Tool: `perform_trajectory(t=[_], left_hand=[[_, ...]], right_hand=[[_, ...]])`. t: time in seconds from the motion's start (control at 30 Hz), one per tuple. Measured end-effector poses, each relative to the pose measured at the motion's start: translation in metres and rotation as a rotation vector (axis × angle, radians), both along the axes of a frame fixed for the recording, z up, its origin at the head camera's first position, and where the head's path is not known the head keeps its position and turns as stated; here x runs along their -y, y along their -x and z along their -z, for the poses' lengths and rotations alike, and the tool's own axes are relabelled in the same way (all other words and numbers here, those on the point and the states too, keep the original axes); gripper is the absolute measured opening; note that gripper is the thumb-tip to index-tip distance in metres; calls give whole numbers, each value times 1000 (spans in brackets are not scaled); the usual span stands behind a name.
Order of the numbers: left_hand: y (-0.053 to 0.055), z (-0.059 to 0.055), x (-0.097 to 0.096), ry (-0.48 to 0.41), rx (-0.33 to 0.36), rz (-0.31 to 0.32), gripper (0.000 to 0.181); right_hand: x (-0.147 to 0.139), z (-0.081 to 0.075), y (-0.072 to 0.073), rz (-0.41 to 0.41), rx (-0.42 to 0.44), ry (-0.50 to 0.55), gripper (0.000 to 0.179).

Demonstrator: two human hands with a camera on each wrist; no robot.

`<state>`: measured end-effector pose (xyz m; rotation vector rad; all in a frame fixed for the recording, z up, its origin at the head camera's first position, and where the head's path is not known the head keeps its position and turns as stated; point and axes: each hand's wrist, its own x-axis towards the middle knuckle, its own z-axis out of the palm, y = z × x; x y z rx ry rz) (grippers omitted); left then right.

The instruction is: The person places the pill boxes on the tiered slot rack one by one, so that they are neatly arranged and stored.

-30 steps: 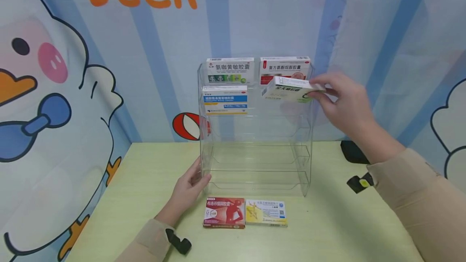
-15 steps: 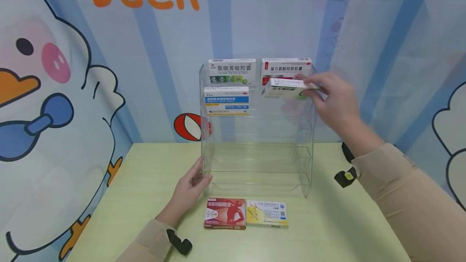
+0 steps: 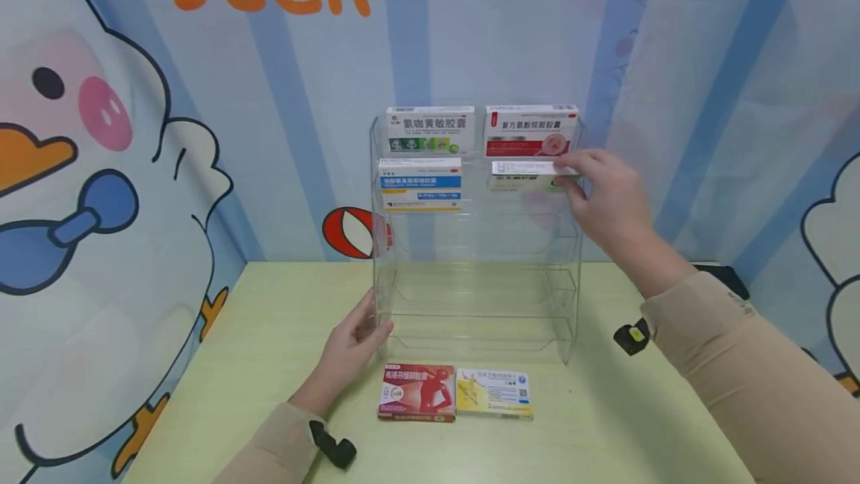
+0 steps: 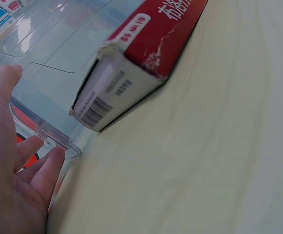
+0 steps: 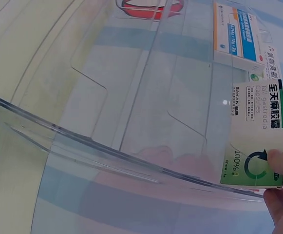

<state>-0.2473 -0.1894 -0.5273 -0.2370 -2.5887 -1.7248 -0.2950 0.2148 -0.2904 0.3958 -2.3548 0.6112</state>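
In the head view the right hand [image 3: 608, 196] pinched the green-and-white box [image 3: 520, 179] high at the clear rack [image 3: 477, 329]; in the left wrist view the left hand [image 4: 0, 165] gripped its side between parted thumb and fingers; in the right wrist's, that corner pinch risked the box twisting and snagging
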Motion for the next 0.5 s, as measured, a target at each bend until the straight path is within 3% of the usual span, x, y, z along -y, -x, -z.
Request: perform_trajectory(t=[0.5], left_hand=[[0, -1, 0, -17, -19, 13, 77]], right_hand=[[15, 11, 1, 60, -15, -27, 27]])
